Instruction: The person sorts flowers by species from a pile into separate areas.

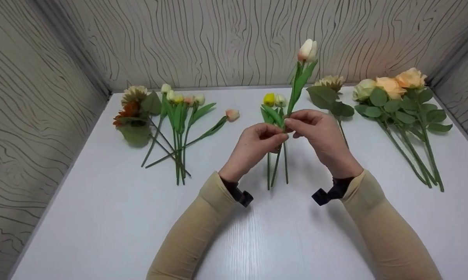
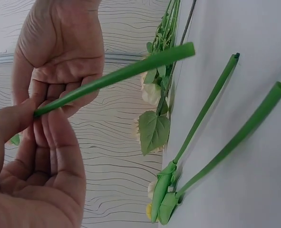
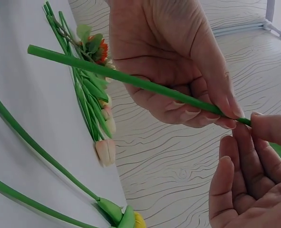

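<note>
A pale pink-and-white tulip [image 1: 307, 51] stands tilted upright above the table in both hands. My left hand [image 1: 256, 142] pinches its green stem [image 2: 116, 78] between thumb and fingertips. Right beside it, my right hand [image 1: 320, 134] pinches the stem just below the leaves. In the right wrist view the fingertips of both hands nearly meet on the stem, whose bare lower end sticks out past the left hand. Behind the hands lie a yellow tulip [image 1: 269, 100] and a white tulip [image 1: 281, 100], their flowers toward the back wall; the hands partly hide them in the head view.
To the left lies a group of several tulips [image 1: 178, 116], with one pink tulip [image 1: 232, 114] angled across. Beside them are orange and beige flowers [image 1: 130, 112]. On the right lie a beige flower [image 1: 331, 83] and several roses [image 1: 391, 87]. A patterned wall [image 1: 218, 42] borders the white table [image 1: 113, 217].
</note>
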Available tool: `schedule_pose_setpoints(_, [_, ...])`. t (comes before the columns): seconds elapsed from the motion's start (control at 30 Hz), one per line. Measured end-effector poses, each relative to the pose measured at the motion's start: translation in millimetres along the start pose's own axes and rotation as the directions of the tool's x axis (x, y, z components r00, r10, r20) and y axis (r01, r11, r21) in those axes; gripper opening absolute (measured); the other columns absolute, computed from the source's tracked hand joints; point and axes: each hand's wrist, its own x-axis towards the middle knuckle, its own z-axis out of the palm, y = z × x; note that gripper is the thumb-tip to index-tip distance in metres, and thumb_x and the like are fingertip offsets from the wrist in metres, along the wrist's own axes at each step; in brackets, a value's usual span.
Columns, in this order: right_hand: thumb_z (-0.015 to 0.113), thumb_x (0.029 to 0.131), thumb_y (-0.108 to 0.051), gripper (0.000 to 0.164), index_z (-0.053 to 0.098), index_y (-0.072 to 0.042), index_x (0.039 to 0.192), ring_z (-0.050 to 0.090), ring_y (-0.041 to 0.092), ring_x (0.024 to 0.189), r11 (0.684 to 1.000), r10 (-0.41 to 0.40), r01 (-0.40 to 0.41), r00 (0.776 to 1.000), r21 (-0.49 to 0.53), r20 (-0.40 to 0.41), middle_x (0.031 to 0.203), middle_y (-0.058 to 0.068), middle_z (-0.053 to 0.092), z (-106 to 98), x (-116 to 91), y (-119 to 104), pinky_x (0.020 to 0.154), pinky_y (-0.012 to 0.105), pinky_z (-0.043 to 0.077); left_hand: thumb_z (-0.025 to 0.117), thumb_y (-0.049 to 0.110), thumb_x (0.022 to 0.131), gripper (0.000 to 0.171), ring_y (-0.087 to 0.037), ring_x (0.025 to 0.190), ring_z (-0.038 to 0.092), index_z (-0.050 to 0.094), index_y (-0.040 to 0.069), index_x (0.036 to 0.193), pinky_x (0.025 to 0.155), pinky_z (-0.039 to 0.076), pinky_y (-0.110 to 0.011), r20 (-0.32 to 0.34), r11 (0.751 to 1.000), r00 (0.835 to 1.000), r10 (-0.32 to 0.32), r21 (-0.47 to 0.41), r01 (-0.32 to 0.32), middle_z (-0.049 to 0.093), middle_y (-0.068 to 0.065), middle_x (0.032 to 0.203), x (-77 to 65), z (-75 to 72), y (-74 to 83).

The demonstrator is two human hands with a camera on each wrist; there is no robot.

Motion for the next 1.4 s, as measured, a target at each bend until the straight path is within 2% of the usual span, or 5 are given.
schedule_pose_setpoints(0.3, [0.077, 0.094, -0.021, 0.038, 0.067, 0.006, 0.119, 0.066, 0.021, 0.093, 0.981, -0.014, 0.027, 0.998, 0.191, -0.068, 0.115, 0.014, 0.070, -13.0, 1.6, 1.8, 0.079, 0.027, 0.057, 0.074, 0.022, 0.097, 0.013, -0.021, 0.088, 0.071, 0.073, 0.012, 0.106, 0.081, 0.061, -0.035, 0.131, 0.997, 0.988, -0.080, 0.021, 0.078, 0.073, -0.012, 0.103, -0.4, 2.4, -0.8])
schedule_pose_setpoints(0.67, [0.080, 0.092, -0.021, 0.038, 0.070, 0.002, 0.121, 0.066, 0.021, 0.090, 0.980, 0.016, -0.004, 0.998, 0.199, -0.063, 0.114, 0.018, 0.068, -5.2, 2.0, 4.3, 0.077, 0.027, 0.058, 0.075, 0.021, 0.096, 0.013, -0.020, 0.084, 0.071, 0.071, 0.012, 0.104, 0.078, 0.061, -0.035, 0.095, 0.996, 0.992, -0.081, 0.055, 0.076, 0.072, -0.012, 0.101, -1.6, 3.9, -3.0])
schedule_pose_setpoints(0.9, [0.080, 0.092, -0.024, 0.040, 0.070, 0.001, 0.121, 0.066, 0.022, 0.089, 0.991, 0.046, -0.038, 0.997, 0.131, -0.061, 0.113, 0.017, 0.068, -5.3, 4.8, 6.0, 0.077, 0.026, 0.058, 0.074, 0.024, 0.097, 0.015, -0.021, 0.085, 0.069, 0.070, 0.013, 0.107, 0.082, 0.060, -0.041, 0.102, 0.988, 0.990, -0.098, 0.127, 0.085, 0.072, -0.009, 0.102, -2.7, -3.3, 1.2])
schedule_pose_setpoints(1.1, [0.077, 0.094, -0.028, 0.041, 0.070, 0.001, 0.122, 0.068, 0.021, 0.087, 0.995, 0.096, -0.098, 0.994, -0.027, -0.042, 0.106, 0.014, 0.071, -11.0, 14.0, 21.8, 0.076, 0.027, 0.058, 0.067, 0.031, 0.102, 0.026, -0.025, 0.095, 0.068, 0.068, 0.011, 0.119, 0.081, 0.060, -0.035, -0.017, 0.989, 1.000, -0.018, 0.145, 0.020, 0.068, -0.003, 0.107, -5.7, -25.2, 18.1])
schedule_pose_setpoints(1.4, [0.069, 0.100, -0.030, 0.039, 0.066, -0.002, 0.126, 0.065, 0.021, 0.094, 0.894, 0.343, -0.322, 0.939, -0.310, 0.012, 0.116, 0.015, 0.066, -7.3, 42.1, 51.1, 0.084, 0.032, 0.058, 0.063, 0.025, 0.104, 0.023, -0.024, 0.095, 0.068, 0.068, 0.010, 0.121, 0.083, 0.059, -0.035, -0.149, 0.998, 0.988, 0.048, 0.056, -0.040, 0.070, -0.008, 0.107, -7.8, -47.2, 32.3])
